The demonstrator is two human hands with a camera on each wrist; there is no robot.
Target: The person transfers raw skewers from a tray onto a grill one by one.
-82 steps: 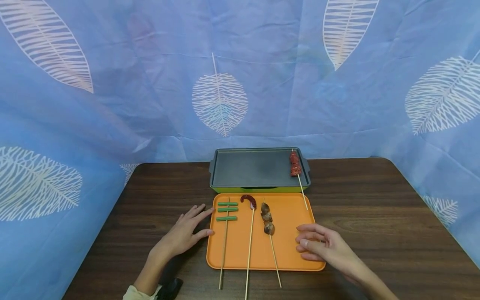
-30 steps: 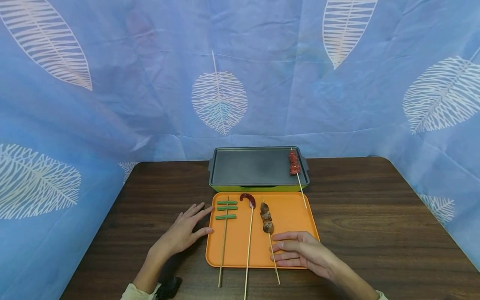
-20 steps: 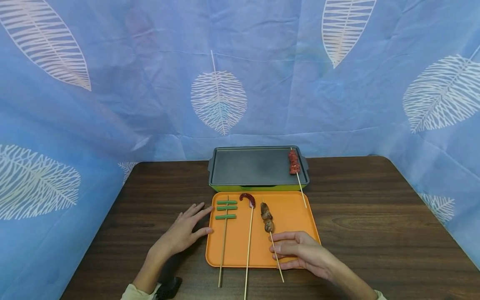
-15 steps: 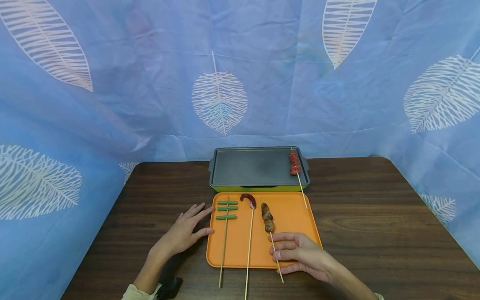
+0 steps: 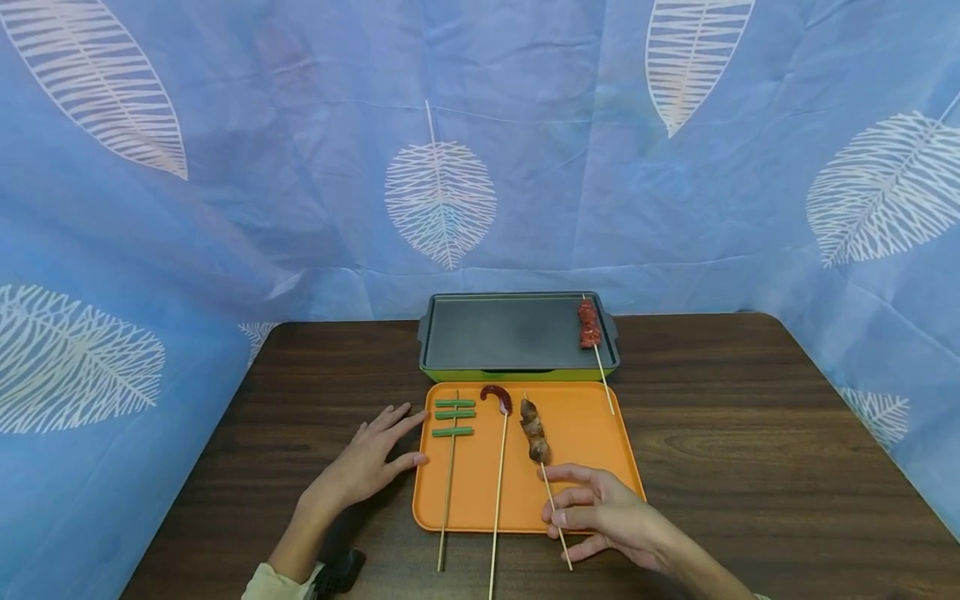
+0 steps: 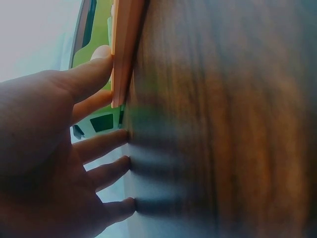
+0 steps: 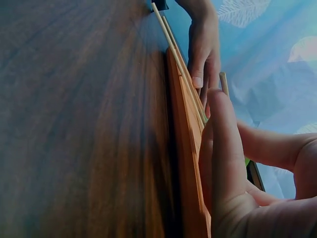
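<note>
Hard to read from the wrist views: left wrist picture blurred, showing only fingers against an orange edge; right wrist picture grazing along the table, food out of sight. Forearms cut off at the bottom of the head view.

Four skewers in all. Three on the orange tray: green bean skewer at the left, red sausage skewer next, mushroom skewer third, all three sticks overhanging the near rim. One red meat skewer on the grill pan at its right end, stick reaching out over the tray's far corner.

Right hand at the tray's near edge, fingers curled, thumb and forefinger pinching the bare stick of the mushroom skewer – mushrooms lying on the tray just beyond the fingertips, stick end jutting past the hand over the table. Whether lifted off the tray, impossible to tell.

Left hand flat on the table, fingers straight and spread, holding nothing – thumb and forefinger tips touching the tray's left rim.

One tray, one pan, two hands.
</note>
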